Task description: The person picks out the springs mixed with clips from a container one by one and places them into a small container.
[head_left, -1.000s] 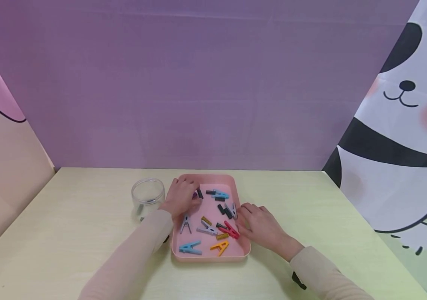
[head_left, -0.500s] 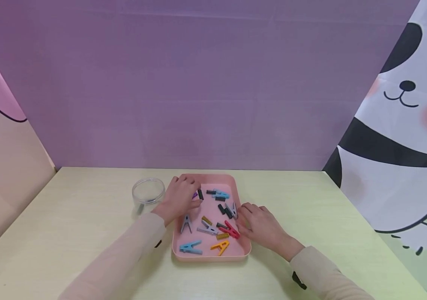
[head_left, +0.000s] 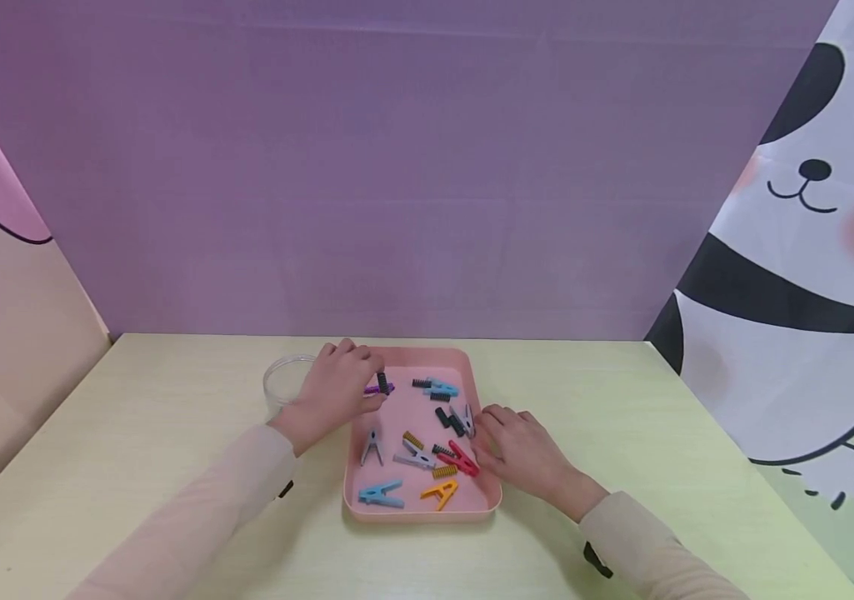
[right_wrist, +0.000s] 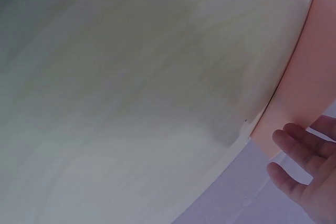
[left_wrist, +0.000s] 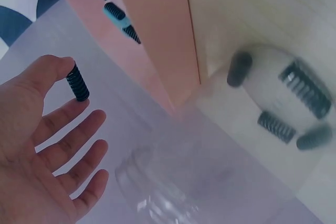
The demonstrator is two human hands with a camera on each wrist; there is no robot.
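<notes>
Head view: the left hand (head_left: 331,385) pinches a short black coiled spring (head_left: 383,383) over a pink rectangular plastic tray (head_left: 422,517), a clear round jar (head_left: 284,381) left of its fingers. Left-wrist view: thumb and index fingertips grip the spring's ends — the other fingers spread, dark springs (left_wrist: 275,126) well apart from them. Right-wrist view: the right hand (right_wrist: 310,166) — fingers apart, slightly bent — lies at the tray's side.
</notes>
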